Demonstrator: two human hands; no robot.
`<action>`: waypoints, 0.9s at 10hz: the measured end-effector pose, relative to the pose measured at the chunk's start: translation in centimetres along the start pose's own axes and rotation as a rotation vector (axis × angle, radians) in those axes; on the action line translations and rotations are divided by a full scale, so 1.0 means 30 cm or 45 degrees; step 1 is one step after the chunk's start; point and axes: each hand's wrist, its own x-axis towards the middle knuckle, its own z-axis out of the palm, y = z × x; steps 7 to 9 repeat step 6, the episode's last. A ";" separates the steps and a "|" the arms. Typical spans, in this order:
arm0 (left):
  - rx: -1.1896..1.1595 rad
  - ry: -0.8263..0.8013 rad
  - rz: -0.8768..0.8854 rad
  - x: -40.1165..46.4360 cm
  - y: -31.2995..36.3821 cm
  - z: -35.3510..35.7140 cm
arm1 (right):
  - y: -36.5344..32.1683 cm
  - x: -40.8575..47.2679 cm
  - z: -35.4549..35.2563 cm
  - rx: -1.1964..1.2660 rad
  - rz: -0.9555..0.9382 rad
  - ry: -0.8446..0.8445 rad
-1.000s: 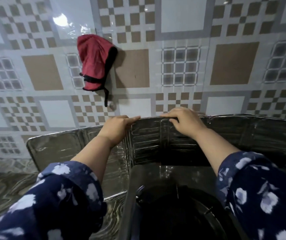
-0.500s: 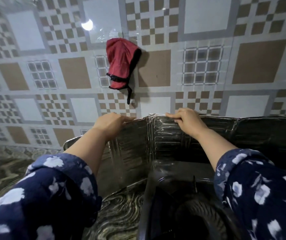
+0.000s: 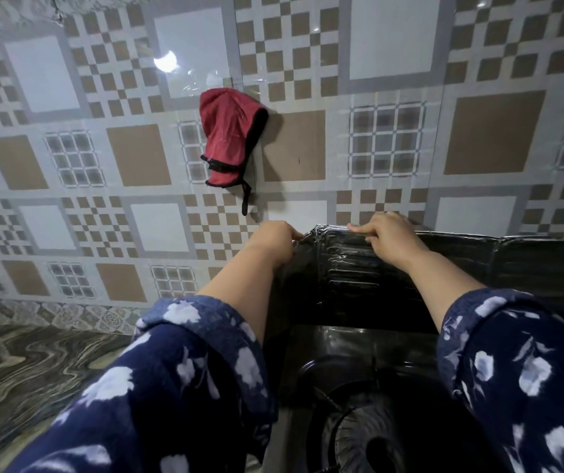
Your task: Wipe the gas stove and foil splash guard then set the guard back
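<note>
The foil splash guard (image 3: 352,271) stands upright behind the black gas stove (image 3: 359,349), against the tiled wall. It looks dark and creased, and it runs off to the right. My left hand (image 3: 273,242) grips its top edge at the left fold. My right hand (image 3: 388,238) pinches the top edge just right of that fold. A burner ring (image 3: 365,438) shows at the bottom. The guard's left panel is mostly hidden behind my left forearm.
A red cloth with black trim (image 3: 227,138) hangs on the patterned tile wall (image 3: 137,158) above the guard. The marbled grey countertop (image 3: 17,377) stretches to the left of the stove. My patterned blue sleeves fill the lower view.
The guard's left panel has folded in toward the stove, so less of it shows to the left. Both hands keep their hold on the top edge; the view has shifted left.
</note>
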 end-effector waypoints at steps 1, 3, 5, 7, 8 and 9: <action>-0.016 0.000 -0.028 0.004 0.021 0.026 | 0.001 -0.022 0.015 -0.033 -0.002 0.021; -0.036 -0.030 -0.049 -0.029 0.024 0.016 | -0.022 -0.058 0.035 -0.074 -0.025 0.145; 0.101 -0.024 -0.056 -0.065 0.019 0.016 | -0.062 -0.088 0.040 -0.198 -0.030 0.190; 0.116 0.053 0.031 -0.105 0.024 0.019 | -0.097 -0.142 0.019 -0.185 -0.043 0.095; 0.116 0.053 0.031 -0.105 0.024 0.019 | -0.097 -0.142 0.019 -0.185 -0.043 0.095; 0.116 0.053 0.031 -0.105 0.024 0.019 | -0.097 -0.142 0.019 -0.185 -0.043 0.095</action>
